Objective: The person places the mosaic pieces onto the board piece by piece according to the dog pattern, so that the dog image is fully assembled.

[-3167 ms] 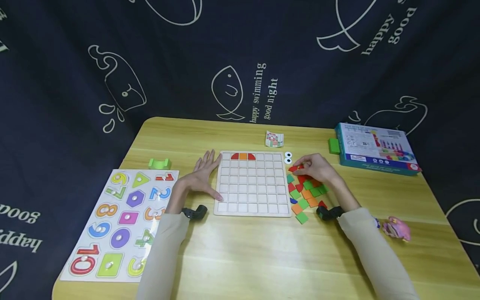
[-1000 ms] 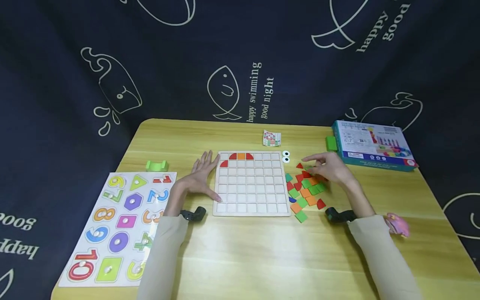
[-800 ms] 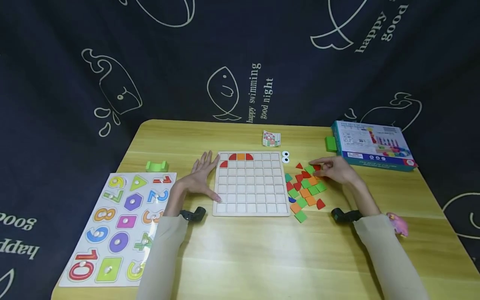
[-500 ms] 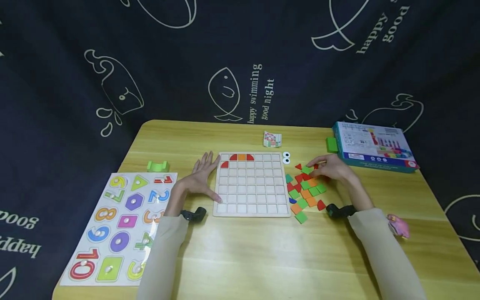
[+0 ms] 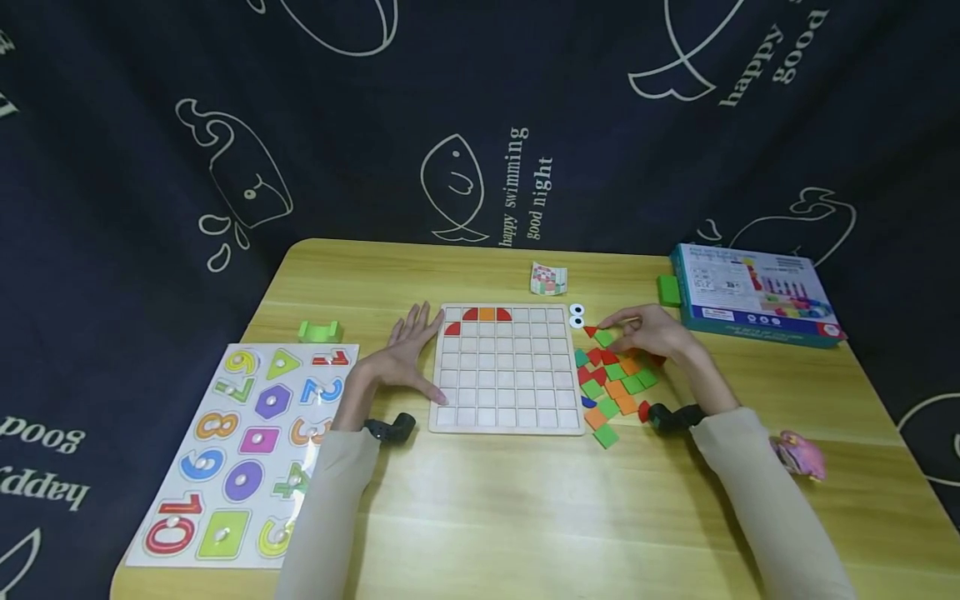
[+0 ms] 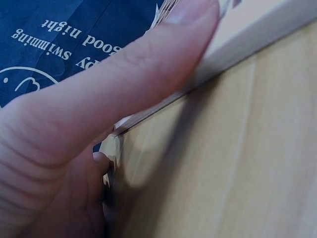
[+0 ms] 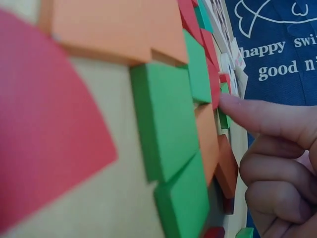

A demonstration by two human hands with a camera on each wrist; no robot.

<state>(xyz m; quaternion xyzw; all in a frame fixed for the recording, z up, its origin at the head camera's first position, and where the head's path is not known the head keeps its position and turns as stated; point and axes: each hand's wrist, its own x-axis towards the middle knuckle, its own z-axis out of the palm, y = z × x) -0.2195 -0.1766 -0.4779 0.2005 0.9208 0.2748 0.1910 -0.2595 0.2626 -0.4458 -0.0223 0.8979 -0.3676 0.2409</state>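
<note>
Left hand (image 5: 397,358) spread on edge of board (image 5: 506,379); right hand (image 5: 651,332) straddles green tile (image 5: 603,338), pinch unclear.
Green tile has shifted toward the left hand, beside a red triangle (image 5: 590,332), suggesting sorting rather than placement. Between the hands, the board bears four tiles (image 5: 487,314); beyond them lies a picture card (image 5: 549,279).

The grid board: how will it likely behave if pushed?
The grid board is probably stiff, since its edge looks straight and thick in the left wrist view. Lying flat on the table, it would likely slide rather than tip.
</note>
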